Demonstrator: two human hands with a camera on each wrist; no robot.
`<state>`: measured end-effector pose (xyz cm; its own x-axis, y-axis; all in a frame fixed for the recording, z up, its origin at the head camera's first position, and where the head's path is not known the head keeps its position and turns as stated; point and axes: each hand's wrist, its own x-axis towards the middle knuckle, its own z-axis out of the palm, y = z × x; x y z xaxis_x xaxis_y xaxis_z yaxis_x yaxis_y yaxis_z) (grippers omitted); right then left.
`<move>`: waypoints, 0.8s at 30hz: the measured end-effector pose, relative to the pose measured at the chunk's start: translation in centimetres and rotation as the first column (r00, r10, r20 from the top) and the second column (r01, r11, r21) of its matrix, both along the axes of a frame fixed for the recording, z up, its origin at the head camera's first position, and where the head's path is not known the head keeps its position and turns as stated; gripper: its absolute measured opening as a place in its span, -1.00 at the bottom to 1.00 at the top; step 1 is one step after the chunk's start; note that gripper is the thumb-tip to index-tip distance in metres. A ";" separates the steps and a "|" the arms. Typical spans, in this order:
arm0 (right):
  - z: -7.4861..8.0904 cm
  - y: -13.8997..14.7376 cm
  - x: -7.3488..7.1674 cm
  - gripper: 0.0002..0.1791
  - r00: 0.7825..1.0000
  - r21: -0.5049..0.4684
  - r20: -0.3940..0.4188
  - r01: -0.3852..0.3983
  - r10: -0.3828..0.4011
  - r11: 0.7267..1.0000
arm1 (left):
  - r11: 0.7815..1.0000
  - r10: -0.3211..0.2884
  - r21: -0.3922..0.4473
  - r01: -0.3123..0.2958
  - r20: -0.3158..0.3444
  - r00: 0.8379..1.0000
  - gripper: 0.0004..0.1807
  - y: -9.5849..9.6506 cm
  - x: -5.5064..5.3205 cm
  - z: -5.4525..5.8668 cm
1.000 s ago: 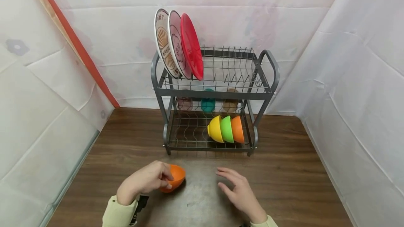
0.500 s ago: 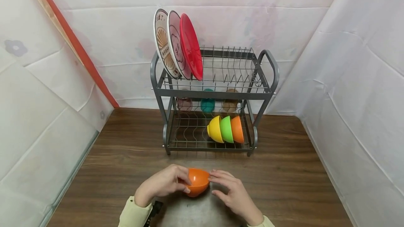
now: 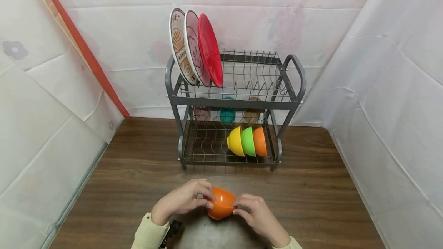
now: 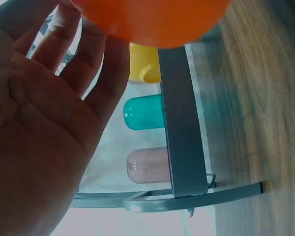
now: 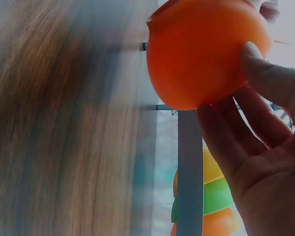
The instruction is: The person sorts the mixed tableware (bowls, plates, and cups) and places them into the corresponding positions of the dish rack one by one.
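An orange bowl (image 3: pixel 222 211) is held between both hands above the table, in front of the dish rack. My left hand (image 3: pixel 187 200) pinches its left rim, with fingers inside and thumb toward me. On the opposite side my right hand (image 3: pixel 257 212) grips the rim between thumb and fingers. From the right wrist, the bowl (image 5: pixel 201 54) appears with the right thumb against its wall. The left wrist view shows the bowl (image 4: pixel 157 19) cut off at the top, above the left palm.
A grey two-tier dish rack (image 3: pixel 235 103) stands behind the hands. Its top tier holds a patterned plate (image 3: pixel 180 49), a pink plate (image 3: pixel 193 49) and a red plate (image 3: pixel 210 51). Below are yellow (image 3: pixel 236 141), green (image 3: pixel 248 142) and orange bowls (image 3: pixel 260 142), with cups (image 3: pixel 227 110) behind.
My left hand has carried the orange bowl rightward across the front of the rack. My right hand, apart from it before, now grips its right rim. The rack's contents have not moved.
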<state>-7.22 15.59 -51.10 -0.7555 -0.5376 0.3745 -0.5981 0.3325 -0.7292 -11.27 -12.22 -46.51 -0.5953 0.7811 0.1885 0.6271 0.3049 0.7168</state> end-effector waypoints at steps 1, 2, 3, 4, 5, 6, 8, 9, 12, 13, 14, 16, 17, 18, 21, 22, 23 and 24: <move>0.0 0.0 0.0 -0.87 1.000 -0.001 0.002 0.002 -0.002 1.000 | 1.000 0.007 0.006 -0.007 -0.024 1.000 -0.91 0.0 0.0 -0.1; 0.0 0.0 0.0 -0.88 1.000 -0.001 0.000 0.008 -0.008 1.000 | 1.000 0.018 0.015 -0.017 -0.046 0.999 -0.92 0.1 -0.1 -0.2; 0.0 0.0 0.0 -0.89 1.000 0.001 -0.005 0.022 -0.022 1.000 | 0.999 0.033 0.027 -0.031 -0.065 0.997 -0.92 0.2 -0.1 -0.4; 0.0 0.0 0.0 -0.89 0.999 0.002 -0.007 0.039 -0.039 0.999 | 0.998 0.053 0.037 -0.050 -0.081 0.995 -0.93 0.3 0.0 -0.5; 0.0 0.0 0.0 -0.89 0.998 0.001 -0.007 0.055 -0.055 0.998 | 0.996 0.077 0.049 -0.073 -0.097 0.992 -0.93 0.4 0.0 -0.7; 0.0 0.0 0.0 -0.89 0.998 0.002 -0.005 0.068 -0.068 0.998 | 0.993 0.106 0.057 -0.100 -0.107 0.989 -0.93 0.5 0.1 -0.8; 0.1 0.0 -0.1 -0.89 0.996 0.004 0.008 0.092 -0.092 0.996 | 0.984 0.172 0.067 -0.165 -0.123 0.977 -0.92 0.6 0.3 -1.0; 0.2 0.0 -0.1 -0.89 0.995 0.004 0.015 0.103 -0.103 0.995 | 0.978 0.204 0.074 -0.196 -0.123 0.971 -0.91 0.7 0.4 -1.1; 0.3 0.0 -0.2 -0.91 0.992 -0.007 0.035 0.122 -0.122 0.993 | 0.953 0.298 0.088 -0.289 -0.120 0.947 -0.87 0.9 0.8 -1.2; 0.3 0.0 -0.2 -0.91 0.991 -0.016 0.039 0.127 -0.127 0.992 | 0.943 0.328 0.096 -0.318 -0.111 0.938 -0.84 1.0 0.9 -1.2; 0.3 0.0 -0.2 -0.92 0.991 -0.031 0.040 0.133 -0.131 0.991 | 0.932 0.357 0.104 -0.347 -0.100 0.929 -0.82 1.0 0.9 -1.3; 0.4 -0.1 -0.2 -0.91 0.988 -0.070 0.046 0.147 -0.144 0.987 | 0.908 0.411 0.118 -0.401 -0.077 0.908 -0.76 0.9 1.0 -1.4; 0.5 -0.2 -0.2 -0.91 0.988 -0.093 0.049 0.153 -0.149 0.984 | 0.896 0.435 0.121 -0.426 -0.059 0.898 -0.72 0.7 1.1 -1.4; 0.5 -0.3 -0.2 -0.91 0.987 -0.117 0.055 0.159 -0.153 0.980 | 0.886 0.455 0.124 -0.448 -0.037 0.890 -0.68 0.6 1.1 -1.5; 0.9 -0.8 -0.2 -0.88 0.979 -0.183 0.085 0.197 -0.184 0.963 | 0.863 0.491 0.132 -0.488 0.015 0.871 -0.61 0.1 1.2 -1.9; 1.2 -1.0 -0.2 -0.87 0.973 -0.194 0.106 0.223 -0.206 0.955 | 0.857 0.498 0.129 -0.498 0.036 0.866 -0.61 0.0 1.2 -2.0; 1.8 -1.3 -0.2 -0.87 0.968 -0.210 0.121 0.243 -0.221 0.947 | 0.853 0.504 0.124 -0.506 0.051 0.862 -0.61 -0.1 1.1 -2.2; 2.2 -1.6 -0.2 -0.85 0.958 -0.218 0.144 0.275 -0.248 0.936 | 0.850 0.509 0.119 -0.512 0.063 0.859 -0.62 -0.2 1.1 -2.4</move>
<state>-7.46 14.03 -48.94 -0.9019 -0.2228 0.3701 -0.4227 0.2786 -0.8624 -10.18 -12.43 -48.92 -0.9101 0.3362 0.2422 0.3872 0.4818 0.7861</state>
